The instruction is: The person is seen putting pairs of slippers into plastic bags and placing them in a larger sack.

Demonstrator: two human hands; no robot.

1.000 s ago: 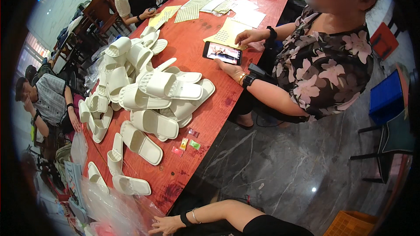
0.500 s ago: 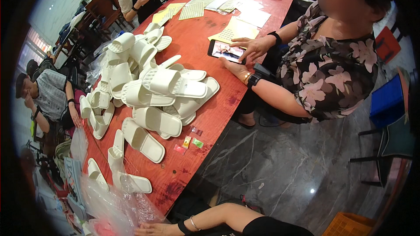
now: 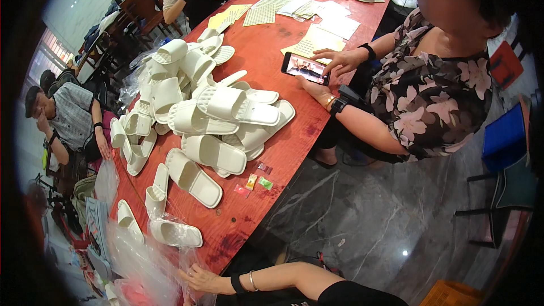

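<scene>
My right hand (image 3: 205, 280) comes in along the lower edge, wearing a dark band and a bracelet. Its curled fingers grip a clear plastic bag (image 3: 136, 258), crumpled at the table's near corner. Something pink (image 3: 135, 292) shows through the plastic. Part of the film lies over a cream slipper (image 3: 184, 233) just beyond my fingers. Another slipper (image 3: 129, 219) lies left of it, and one stands on its side behind. My left hand is out of view.
A heap of cream slippers (image 3: 226, 107) covers the middle of the red table (image 3: 266, 39). Several small coloured packets (image 3: 251, 182) lie near its edge. A person at right holds a phone (image 3: 306, 69); others sit at left and far end. Sheets (image 3: 260, 15) lie farther back.
My right hand has risen slightly, its fingers now curled at the plastic. The whole view has shifted a little, with the table and slippers appearing farther right.
</scene>
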